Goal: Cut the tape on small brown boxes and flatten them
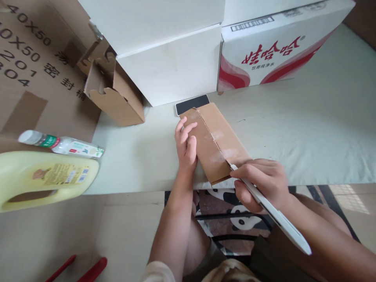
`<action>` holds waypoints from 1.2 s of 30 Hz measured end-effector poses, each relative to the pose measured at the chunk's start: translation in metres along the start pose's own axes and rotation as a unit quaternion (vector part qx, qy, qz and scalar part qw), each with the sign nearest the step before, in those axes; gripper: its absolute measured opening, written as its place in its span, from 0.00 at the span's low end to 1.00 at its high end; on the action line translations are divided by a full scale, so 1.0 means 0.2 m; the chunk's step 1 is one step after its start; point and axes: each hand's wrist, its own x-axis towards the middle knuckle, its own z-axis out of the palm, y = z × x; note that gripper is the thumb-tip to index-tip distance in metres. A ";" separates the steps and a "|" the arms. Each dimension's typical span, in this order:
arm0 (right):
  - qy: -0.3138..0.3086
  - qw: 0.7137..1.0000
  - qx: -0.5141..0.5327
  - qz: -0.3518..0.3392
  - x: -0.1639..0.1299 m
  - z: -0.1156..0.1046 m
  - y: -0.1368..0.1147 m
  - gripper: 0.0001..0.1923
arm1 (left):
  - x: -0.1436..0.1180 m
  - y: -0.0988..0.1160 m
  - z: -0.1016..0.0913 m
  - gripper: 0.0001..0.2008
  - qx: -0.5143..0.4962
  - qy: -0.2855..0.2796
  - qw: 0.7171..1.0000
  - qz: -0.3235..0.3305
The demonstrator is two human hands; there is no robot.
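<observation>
A small brown cardboard box (217, 137) lies near the front edge of the table, its lengthwise seam crossed by patches of clear tape. My left hand (187, 141) rests against the box's left side, fingers curled over its top face and thumb along it. In my right hand (263, 182) is a white utility knife (279, 221), held like a pen. The knife's tip touches the seam at the near end of the box, and its long handle slants back toward me. A flat dark panel with a white rim (192, 104) lies just behind the box, partly covered by it.
White cartons (173, 62) and a red-and-white water carton (270, 58) line the back. An open brown box (117, 94) stands at left before a large printed carton (26, 70). A clear bottle (67, 145) and a yellow jug (49, 176) are at the left edge.
</observation>
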 end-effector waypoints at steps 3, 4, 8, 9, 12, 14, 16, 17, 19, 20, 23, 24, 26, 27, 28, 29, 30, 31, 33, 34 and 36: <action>-0.003 1.000 0.001 0.004 0.00 0.00 0.00 0.07 | 0.00 0.00 0.00 0.22 -0.009 0.002 1.000 -0.002; -0.001 1.000 0.001 0.004 0.00 0.00 0.00 0.07 | 0.00 -0.01 0.00 0.22 -0.012 0.004 1.000 0.001; 0.012 1.000 0.003 0.008 0.01 0.00 -0.01 0.07 | 0.00 -0.02 0.00 0.21 -0.015 0.006 1.000 0.012; 0.015 1.000 0.005 0.008 0.01 0.00 -0.01 0.07 | 0.00 -0.02 0.00 0.21 -0.017 0.005 1.000 0.014; 0.015 1.000 0.005 0.010 0.01 0.00 0.00 0.07 | 0.00 -0.02 0.00 0.21 -0.021 0.004 1.000 0.012; 0.013 1.000 0.005 0.012 0.00 0.00 0.00 0.07 | 0.00 -0.01 0.00 0.22 -0.016 0.005 1.000 0.006; 0.005 1.000 0.005 0.015 0.00 0.00 0.00 0.07 | 0.00 0.00 0.00 0.22 -0.013 0.008 1.000 0.001; 0.005 1.000 0.006 0.015 0.00 0.00 0.00 0.07 | 0.00 0.00 0.00 0.22 -0.013 0.010 1.000 0.000; 0.009 1.000 0.007 0.012 0.00 0.00 0.00 0.07 | 0.00 0.00 0.01 0.22 -0.016 0.013 1.000 0.000; 0.011 1.000 0.007 0.010 0.00 0.00 0.00 0.07 | 0.00 0.00 0.01 0.22 -0.015 0.013 1.000 0.000; 0.007 1.000 0.009 0.009 0.00 0.00 0.00 0.07 | 0.00 0.00 0.00 0.22 -0.009 0.009 1.000 -0.003; 0.003 1.000 0.009 0.011 0.00 0.00 0.00 0.07 | 0.00 0.00 0.00 0.22 -0.008 0.007 1.000 -0.005; 0.000 1.000 0.012 0.014 0.00 -0.01 0.00 0.08 | 0.00 0.00 0.00 0.23 -0.009 0.006 1.000 -0.006; 0.001 1.000 0.011 0.014 0.00 -0.01 0.00 0.08 | 0.00 0.00 0.00 0.23 -0.010 0.006 1.000 -0.006; 0.002 1.000 0.010 0.014 0.00 -0.01 0.00 0.08 | 0.00 0.00 0.00 0.23 -0.010 0.005 1.000 -0.006; 0.002 1.000 0.009 0.015 0.00 -0.01 0.00 0.08 | 0.00 0.00 0.00 0.22 -0.010 0.006 1.000 -0.005; 0.003 1.000 0.008 0.016 0.00 0.00 0.00 0.08 | 0.00 0.00 0.00 0.22 -0.011 0.007 1.000 -0.004; 0.005 1.000 0.008 0.015 0.00 0.00 0.00 0.08 | 0.00 0.00 0.00 0.22 -0.012 0.007 1.000 -0.002; 0.007 1.000 0.007 0.016 0.00 0.00 0.00 0.08 | 0.00 0.00 0.00 0.22 -0.012 0.007 1.000 -0.001; 0.007 1.000 0.007 0.015 0.00 0.00 0.00 0.08 | 0.00 0.00 0.00 0.23 -0.010 0.007 1.000 -0.001; 0.005 1.000 0.007 0.016 0.00 0.00 0.00 0.08 | 0.00 0.00 0.00 0.23 -0.003 0.007 1.000 -0.003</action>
